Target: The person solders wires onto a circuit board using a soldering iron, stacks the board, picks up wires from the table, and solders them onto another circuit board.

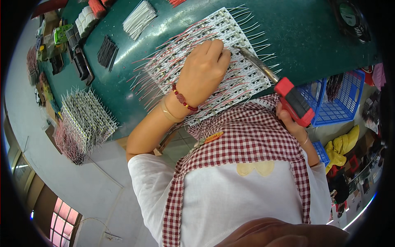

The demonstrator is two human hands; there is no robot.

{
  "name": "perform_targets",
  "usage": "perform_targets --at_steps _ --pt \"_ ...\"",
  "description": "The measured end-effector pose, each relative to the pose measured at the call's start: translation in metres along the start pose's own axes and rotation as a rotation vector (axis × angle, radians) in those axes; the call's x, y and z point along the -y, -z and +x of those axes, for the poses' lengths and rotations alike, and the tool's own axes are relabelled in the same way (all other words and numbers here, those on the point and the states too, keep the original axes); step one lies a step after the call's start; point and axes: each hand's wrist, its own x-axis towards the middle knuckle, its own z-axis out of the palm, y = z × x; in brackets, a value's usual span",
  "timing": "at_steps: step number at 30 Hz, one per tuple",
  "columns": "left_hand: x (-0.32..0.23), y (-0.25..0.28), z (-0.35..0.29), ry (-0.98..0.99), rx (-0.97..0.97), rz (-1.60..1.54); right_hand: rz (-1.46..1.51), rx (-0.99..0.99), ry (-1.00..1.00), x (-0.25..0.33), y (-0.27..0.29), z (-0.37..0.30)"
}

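A white circuit board panel [257,78] lies on the green table, with many thin red, white and dark wires sticking out past its edges. My left hand [205,68] is over the middle of the panel, its fingers curled closed and pointing down; what they pinch, if anything, is hidden beneath them. A red and black soldering iron [294,99] is in my right hand [290,121], which wraps round its handle from below. The iron's metal tip reaches the panel's upper part, just right of my left fingers.
Bundles of white wires [140,19] and black wires [108,52] lie on the table [296,35] at the far left. A stack of wired panels [88,119] stands at the left edge. To the right, below table height, is a blue crate [339,99] beside yellow cloth [342,146].
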Motion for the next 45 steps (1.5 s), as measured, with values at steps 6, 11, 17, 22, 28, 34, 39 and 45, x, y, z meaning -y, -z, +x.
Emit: perform_targets --at_steps 6,11,17,22,28,34,39,45 --pt "0.004 -0.003 -0.001 -0.029 0.008 0.051 0.092 -0.036 -0.006 0.009 0.005 0.001" --pt "0.002 -0.007 -0.005 -0.061 -0.08 -0.009 0.067 -0.038 0.0 0.006 0.006 -0.005" --pt "-0.004 -0.01 -0.014 -0.016 -0.033 -0.073 -0.009 0.024 -0.035 0.005 0.01 -0.011" --pt "-0.005 -0.01 -0.016 0.004 -0.088 -0.097 -0.05 0.063 -0.097 0.005 0.013 -0.014" --pt "0.001 -0.01 -0.013 0.059 -0.166 -0.053 -0.136 -0.002 -0.021 -0.005 0.011 -0.014" --pt "-0.002 -0.016 -0.01 0.095 -0.172 0.034 0.093 -0.051 0.015 -0.005 0.011 -0.011" --pt "-0.004 -0.017 -0.014 0.085 -0.166 0.083 0.202 -0.055 -0.007 -0.003 0.011 -0.011" --pt "-0.005 -0.02 -0.019 0.073 -0.137 0.18 0.189 -0.058 0.033 -0.001 0.009 -0.007"
